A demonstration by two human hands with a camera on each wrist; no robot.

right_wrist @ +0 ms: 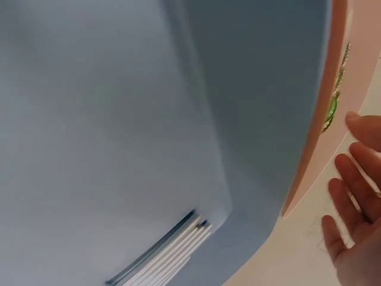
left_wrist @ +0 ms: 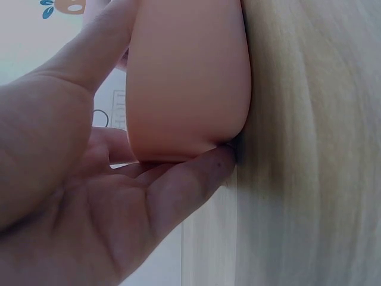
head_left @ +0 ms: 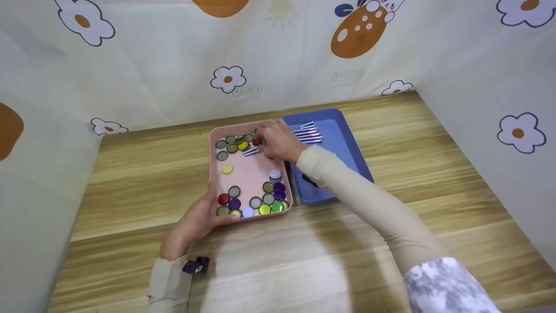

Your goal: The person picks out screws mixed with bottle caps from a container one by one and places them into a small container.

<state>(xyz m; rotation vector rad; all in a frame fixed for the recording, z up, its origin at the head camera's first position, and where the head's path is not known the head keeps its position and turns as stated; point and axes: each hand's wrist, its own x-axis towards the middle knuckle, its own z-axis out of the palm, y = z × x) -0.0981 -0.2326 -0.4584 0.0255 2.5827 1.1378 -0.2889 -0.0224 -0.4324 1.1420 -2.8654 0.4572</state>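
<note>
My left hand (head_left: 197, 217) grips the near left corner of the pink tray (head_left: 249, 172), with the thumb along its near rim. In the left wrist view, fingers (left_wrist: 190, 185) curve against the tray's outer wall. My right hand (head_left: 278, 139) reaches over the far right part of this tray, beside a red bottle cap (head_left: 257, 141) and a few slim silver screws (head_left: 250, 151). The right wrist view shows its thumb and fingers apart, with nothing visible between them. Bottle caps of several colours lie along the tray's far and near ends, including a green bottle cap (head_left: 277, 206).
Right of the pink tray, a blue tray (head_left: 321, 195) holds a row of similar silver screws (head_left: 309, 137); my right forearm crosses above it. Both trays stand on a wood-grain table (head_left: 412, 143). A patterned cloth (head_left: 173, 69) hangs behind.
</note>
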